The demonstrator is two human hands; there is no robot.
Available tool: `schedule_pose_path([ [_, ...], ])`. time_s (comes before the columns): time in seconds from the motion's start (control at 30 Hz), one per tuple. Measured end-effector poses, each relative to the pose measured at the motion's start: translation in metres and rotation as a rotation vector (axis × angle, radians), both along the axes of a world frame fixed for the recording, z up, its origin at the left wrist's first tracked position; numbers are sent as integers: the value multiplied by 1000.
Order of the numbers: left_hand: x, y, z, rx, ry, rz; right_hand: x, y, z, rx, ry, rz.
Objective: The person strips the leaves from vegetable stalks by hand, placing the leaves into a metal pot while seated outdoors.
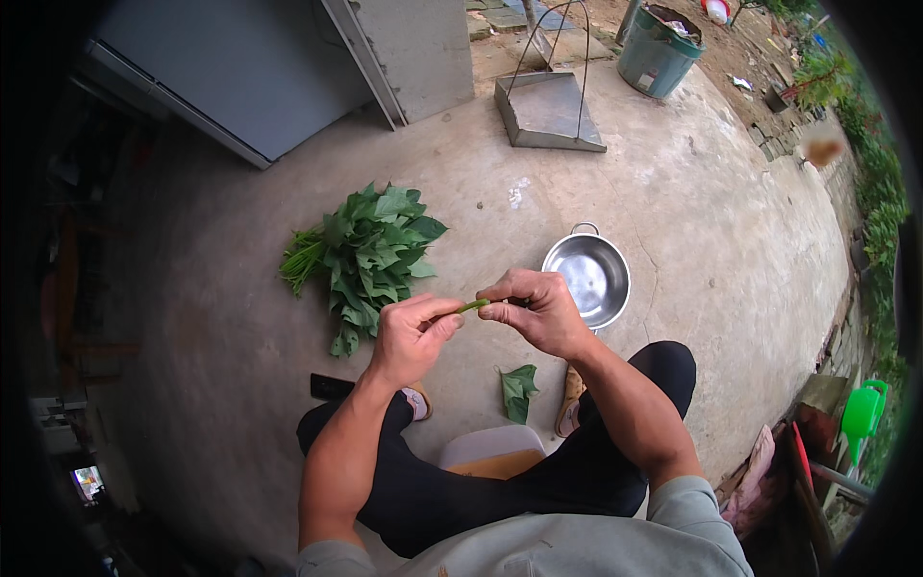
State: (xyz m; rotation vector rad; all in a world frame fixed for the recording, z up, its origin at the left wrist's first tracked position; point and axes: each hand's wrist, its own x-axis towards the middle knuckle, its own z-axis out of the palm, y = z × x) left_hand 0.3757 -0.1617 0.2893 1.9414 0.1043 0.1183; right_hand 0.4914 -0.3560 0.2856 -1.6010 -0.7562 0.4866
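Observation:
Between my two hands is a short green stem (472,306). My left hand (414,335) pinches its left end between thumb and fingers. My right hand (537,310) grips the other end, its fingertips close to those of the left. Beyond my left hand, a bunch of leafy greens (378,249) lies on the concrete floor, stems pointing left. A round stainless steel pan (588,278) with loop handles stands just past my right hand and is partly hidden by it; its visible inside is bare. One loose green leaf (518,393) rests on the floor between my feet.
A black phone-like object (332,386) lies near my left foot. Farther off stand a metal dustpan (551,108) with a wire handle and a green bucket (660,58). A large grey appliance or cabinet (245,65) is at upper left. A bright green plastic watering can or scoop (862,418) is at right.

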Motion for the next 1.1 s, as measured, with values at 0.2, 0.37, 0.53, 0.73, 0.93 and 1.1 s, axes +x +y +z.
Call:
schedule_pose_path([
  [0.2, 0, -1, 1, -63, 7, 18, 1, -2, -2, 35, -2, -9],
  [0.37, 0, 1, -4, -102, 10, 35, 3, -4, -10, 219, 88, -66],
  [0.53, -2, 2, -3, -170, -3, 58, 12, -12, -7, 335, 438, -50],
  [0.73, -2, 2, -5, -261, -32, 107, 24, -20, -4, 426, 684, -54],
  [0.93, -2, 3, -1, -171, 2, 60, 12, -12, -1, 253, 932, 123],
  [1.1, -2, 2, 3, -93, 4, 40, 7, -9, 9, 131, 787, 139],
])
